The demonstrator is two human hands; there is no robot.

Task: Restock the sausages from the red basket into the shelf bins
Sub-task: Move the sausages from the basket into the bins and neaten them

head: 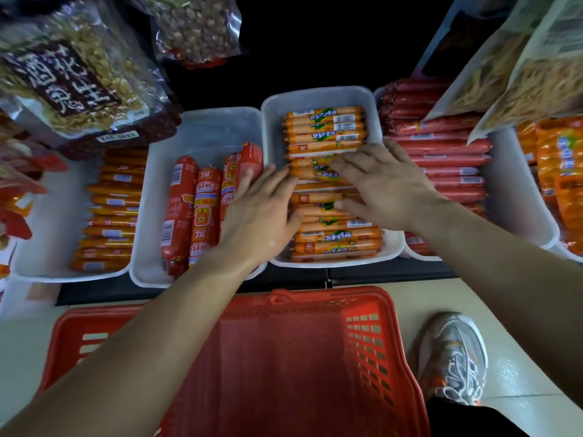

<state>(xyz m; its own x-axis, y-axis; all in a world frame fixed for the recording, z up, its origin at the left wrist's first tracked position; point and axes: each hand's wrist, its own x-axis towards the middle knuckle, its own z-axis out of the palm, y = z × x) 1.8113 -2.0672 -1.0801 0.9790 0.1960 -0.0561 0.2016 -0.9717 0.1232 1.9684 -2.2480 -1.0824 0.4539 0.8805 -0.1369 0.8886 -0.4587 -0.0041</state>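
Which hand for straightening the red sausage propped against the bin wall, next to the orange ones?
Left. The left hand lies beside the red sausage; right hand rests flat on the orange sausages, farther away.

Two bare forearms, uncovered down to left hand and right hand. On one foot, a silver-grey mesh sneaker with orange trim, pale laces and a thick light sole. Beside it, the edge of a black trouser leg.
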